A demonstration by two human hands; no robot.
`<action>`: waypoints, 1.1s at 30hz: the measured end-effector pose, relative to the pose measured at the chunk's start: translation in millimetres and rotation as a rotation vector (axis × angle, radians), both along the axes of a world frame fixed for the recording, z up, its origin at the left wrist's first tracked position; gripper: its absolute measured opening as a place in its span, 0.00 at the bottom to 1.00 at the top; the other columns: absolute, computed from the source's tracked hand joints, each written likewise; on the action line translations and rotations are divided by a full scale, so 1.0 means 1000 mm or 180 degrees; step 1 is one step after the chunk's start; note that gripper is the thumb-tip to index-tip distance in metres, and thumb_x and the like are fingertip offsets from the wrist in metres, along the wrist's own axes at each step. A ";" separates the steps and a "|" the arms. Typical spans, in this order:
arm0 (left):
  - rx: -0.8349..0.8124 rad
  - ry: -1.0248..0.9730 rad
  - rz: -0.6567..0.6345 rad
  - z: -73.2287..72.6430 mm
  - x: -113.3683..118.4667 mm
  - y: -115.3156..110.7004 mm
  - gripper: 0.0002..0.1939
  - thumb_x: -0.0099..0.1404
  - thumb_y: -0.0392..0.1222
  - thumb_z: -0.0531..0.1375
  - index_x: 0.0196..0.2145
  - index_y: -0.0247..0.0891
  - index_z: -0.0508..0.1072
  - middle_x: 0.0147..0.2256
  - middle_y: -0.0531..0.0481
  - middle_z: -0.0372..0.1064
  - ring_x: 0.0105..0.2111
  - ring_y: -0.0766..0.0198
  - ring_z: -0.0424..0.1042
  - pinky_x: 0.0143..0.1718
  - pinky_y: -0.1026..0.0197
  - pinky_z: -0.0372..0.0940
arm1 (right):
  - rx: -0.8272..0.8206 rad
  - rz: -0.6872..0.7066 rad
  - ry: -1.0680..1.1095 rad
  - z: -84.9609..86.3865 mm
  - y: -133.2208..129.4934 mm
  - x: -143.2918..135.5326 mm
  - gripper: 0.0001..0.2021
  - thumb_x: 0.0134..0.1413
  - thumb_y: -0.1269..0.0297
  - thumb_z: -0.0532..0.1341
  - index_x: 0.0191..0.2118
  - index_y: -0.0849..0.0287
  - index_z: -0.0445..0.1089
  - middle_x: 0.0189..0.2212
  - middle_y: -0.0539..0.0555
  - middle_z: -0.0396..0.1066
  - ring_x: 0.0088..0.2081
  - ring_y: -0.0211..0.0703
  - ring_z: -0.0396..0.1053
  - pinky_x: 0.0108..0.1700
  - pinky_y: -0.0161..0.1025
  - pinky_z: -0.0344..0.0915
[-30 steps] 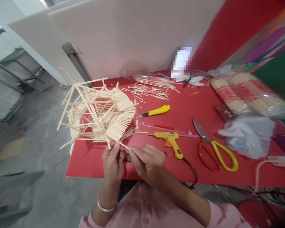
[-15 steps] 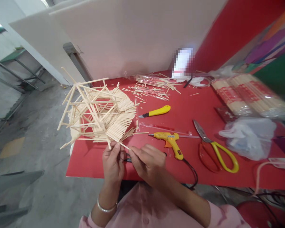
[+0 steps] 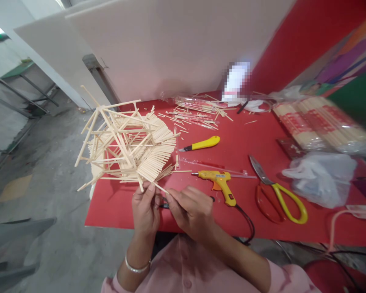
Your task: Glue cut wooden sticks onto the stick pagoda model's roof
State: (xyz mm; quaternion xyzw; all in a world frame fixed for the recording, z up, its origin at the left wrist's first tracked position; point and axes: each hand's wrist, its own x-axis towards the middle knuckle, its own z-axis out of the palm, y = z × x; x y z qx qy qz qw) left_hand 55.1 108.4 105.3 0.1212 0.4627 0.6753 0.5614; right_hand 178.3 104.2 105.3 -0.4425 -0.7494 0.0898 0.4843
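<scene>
A model built of thin wooden sticks [image 3: 122, 142] stands at the left of the red table, with an open frame above a fan of close-set sticks. Just in front of it, both hands pinch one slim wooden stick [image 3: 161, 187]. My right hand [image 3: 190, 207] grips its near end between thumb and fingers. My left hand [image 3: 145, 209] has thumb and fingers closed at the other end, right by the model's front edge; whether that end touches the model I cannot tell. A black-handled tool [image 3: 164, 203] lies partly hidden behind the hands.
On the red table [image 3: 116, 207] lie a yellow glue gun [image 3: 218, 183] with a black cord, a yellow-handled knife [image 3: 204, 143] and large scissors [image 3: 274, 191]. Loose sticks [image 3: 198, 112] lie at the back. Packed stick bundles [image 3: 320, 122] and a plastic bag [image 3: 321, 177] occupy the right.
Both hands keep their hold on the stick and have hardly moved. The whole view has shifted very slightly; the model and tools stay in place.
</scene>
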 end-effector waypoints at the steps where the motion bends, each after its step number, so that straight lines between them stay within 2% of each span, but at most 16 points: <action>1: 0.0001 -0.0007 0.0001 0.000 0.000 0.000 0.17 0.47 0.42 0.75 0.27 0.35 0.71 0.19 0.58 0.65 0.15 0.78 0.57 0.16 0.76 0.53 | 0.0020 -0.0001 0.0015 0.000 0.000 0.000 0.05 0.61 0.71 0.60 0.41 0.61 0.74 0.22 0.49 0.70 0.23 0.35 0.62 0.29 0.35 0.59; 11: -0.0006 -0.0010 0.0079 0.001 0.001 0.001 0.18 0.45 0.42 0.76 0.27 0.35 0.71 0.19 0.59 0.64 0.16 0.78 0.59 0.17 0.75 0.55 | 0.0133 -0.0015 0.0098 -0.002 0.002 -0.001 0.05 0.60 0.72 0.61 0.40 0.61 0.74 0.21 0.49 0.70 0.23 0.35 0.62 0.28 0.35 0.59; 22: -0.0045 -0.0005 0.0053 -0.001 0.000 0.001 0.19 0.45 0.44 0.76 0.27 0.35 0.71 0.19 0.59 0.64 0.15 0.78 0.57 0.16 0.74 0.52 | 0.0089 0.0036 0.0099 0.000 0.001 0.000 0.06 0.60 0.73 0.61 0.41 0.62 0.74 0.22 0.50 0.71 0.24 0.36 0.64 0.29 0.36 0.60; 33: -0.0071 0.0004 -0.0089 -0.002 0.001 -0.003 0.17 0.51 0.44 0.73 0.27 0.36 0.68 0.19 0.59 0.63 0.17 0.76 0.58 0.19 0.73 0.56 | -0.0015 0.0113 0.0142 -0.003 0.001 0.000 0.06 0.59 0.74 0.62 0.41 0.61 0.73 0.24 0.50 0.73 0.25 0.36 0.65 0.30 0.35 0.62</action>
